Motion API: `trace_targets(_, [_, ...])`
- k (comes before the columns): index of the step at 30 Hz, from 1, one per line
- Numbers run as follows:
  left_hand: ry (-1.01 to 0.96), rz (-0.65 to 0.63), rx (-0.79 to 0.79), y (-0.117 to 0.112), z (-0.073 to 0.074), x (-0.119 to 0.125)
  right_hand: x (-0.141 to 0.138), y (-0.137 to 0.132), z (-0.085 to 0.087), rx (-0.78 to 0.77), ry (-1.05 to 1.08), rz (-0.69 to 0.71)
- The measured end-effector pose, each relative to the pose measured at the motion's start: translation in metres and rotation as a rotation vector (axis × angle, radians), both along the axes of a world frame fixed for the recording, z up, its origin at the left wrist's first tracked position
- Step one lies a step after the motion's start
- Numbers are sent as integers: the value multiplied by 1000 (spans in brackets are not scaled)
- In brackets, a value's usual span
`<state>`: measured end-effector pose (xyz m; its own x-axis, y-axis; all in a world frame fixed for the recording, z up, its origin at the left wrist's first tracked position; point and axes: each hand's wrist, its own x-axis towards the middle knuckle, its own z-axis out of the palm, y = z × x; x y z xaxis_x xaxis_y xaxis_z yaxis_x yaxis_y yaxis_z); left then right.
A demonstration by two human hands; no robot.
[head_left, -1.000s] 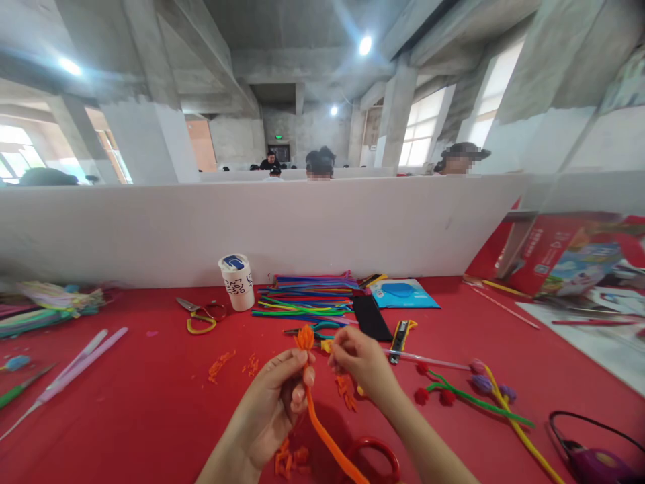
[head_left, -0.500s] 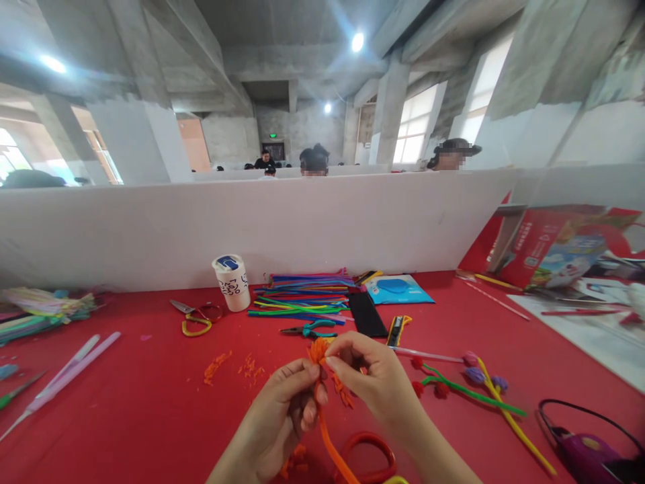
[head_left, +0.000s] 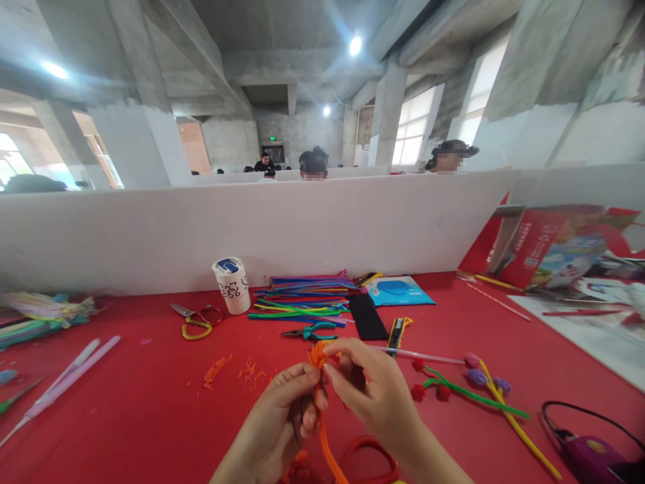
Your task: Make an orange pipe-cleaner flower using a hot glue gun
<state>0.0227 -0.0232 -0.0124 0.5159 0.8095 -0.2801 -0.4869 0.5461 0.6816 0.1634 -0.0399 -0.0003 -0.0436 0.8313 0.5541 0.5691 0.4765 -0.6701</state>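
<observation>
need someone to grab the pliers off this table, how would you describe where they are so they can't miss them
On the red table, find the stack of coloured pipe cleaners lying against the white partition. The pliers lie just in front of that stack, left of the black strip. Their teal handles set them apart from the yellow-handled scissors by the paper cup.

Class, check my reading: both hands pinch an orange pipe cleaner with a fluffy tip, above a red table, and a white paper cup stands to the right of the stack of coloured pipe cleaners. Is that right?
Not quite. The head view shows the white paper cup to the left of the stack of coloured pipe cleaners, not the right. The rest holds: the left hand and right hand pinch the orange pipe cleaner above the red table.
</observation>
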Motion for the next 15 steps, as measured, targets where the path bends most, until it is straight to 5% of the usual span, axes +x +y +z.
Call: trace_targets(15, [63, -33, 53, -2, 1, -1, 1, -3, 0, 144, -171, -12])
